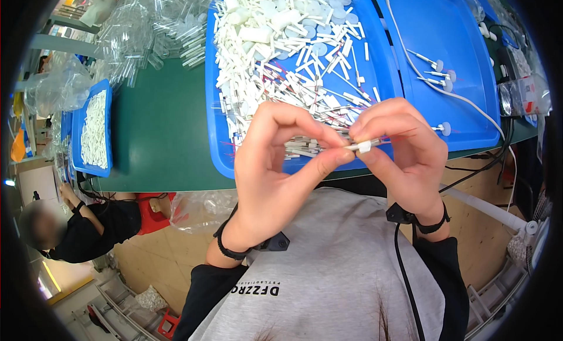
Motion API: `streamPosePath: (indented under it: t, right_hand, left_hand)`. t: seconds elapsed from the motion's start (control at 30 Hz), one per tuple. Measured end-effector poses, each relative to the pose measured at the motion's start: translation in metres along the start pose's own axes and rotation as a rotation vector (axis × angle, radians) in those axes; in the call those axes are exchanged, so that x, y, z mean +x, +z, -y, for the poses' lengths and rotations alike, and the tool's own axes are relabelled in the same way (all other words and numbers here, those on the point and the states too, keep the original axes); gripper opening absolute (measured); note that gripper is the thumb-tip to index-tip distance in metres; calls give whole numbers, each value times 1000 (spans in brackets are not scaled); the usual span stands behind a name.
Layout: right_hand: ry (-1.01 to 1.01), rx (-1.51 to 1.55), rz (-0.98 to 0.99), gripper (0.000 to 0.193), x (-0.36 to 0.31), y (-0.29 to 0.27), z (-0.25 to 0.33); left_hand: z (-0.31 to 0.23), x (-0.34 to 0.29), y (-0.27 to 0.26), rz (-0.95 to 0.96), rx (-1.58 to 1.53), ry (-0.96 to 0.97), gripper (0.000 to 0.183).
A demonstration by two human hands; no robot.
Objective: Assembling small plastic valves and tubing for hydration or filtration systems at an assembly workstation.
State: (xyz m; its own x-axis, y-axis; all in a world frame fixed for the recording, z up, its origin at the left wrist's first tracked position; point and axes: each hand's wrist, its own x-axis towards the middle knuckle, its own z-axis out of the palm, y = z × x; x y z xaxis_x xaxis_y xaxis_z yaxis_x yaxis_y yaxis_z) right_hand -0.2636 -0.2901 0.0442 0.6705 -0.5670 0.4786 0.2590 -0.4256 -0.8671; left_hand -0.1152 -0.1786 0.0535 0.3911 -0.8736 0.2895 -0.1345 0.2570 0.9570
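— While looking down past the wrists, seeing what in the left hand [272, 159]?
— Pinching, thumb to forefinger, the left part of a slim rod with a white block [364, 146].
— And with the right hand [410, 150]?
— Closed about the same piece, thumb at its white block, fingertips just beyond. Held up over the near edge of a large blue tray [378, 65], in front of a grey shirt [352, 241].
— Seeing what in that tray?
— Heaped with small white pieces [231, 77], strewn with more slim rods [346, 97] and, toward the far side, translucent discs [319, 49].
— And to the right?
— Finding, just beside, a second blue tray [457, 42], crossed by a pale cable [399, 34] and bearing a few disc-tipped rods [448, 83].
— Farther left?
— Looking across the green table [158, 118], meeting clear plastic tubes [193, 48] and a small blue tray [98, 171] full of white pieces. Spotting, beyond, a co-worker [111, 226] in black.
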Motion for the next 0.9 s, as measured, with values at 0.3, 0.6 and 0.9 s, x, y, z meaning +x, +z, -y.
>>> streamPosePath:
  t: [0.3, 0.6, 0.9]
  right_hand:
    - [136, 164, -160, 13, -3, -4, 6]
    - [149, 48, -140, 12, -12, -8, 4]
    - [118, 53, -108, 15, -14, -7, -2]
  left_hand:
    - [16, 27, -5, -93, 1027, 190, 11]
    - [46, 39, 28, 12, 1045, 242, 27]
    - [63, 43, 45, -32, 1265, 119, 43]
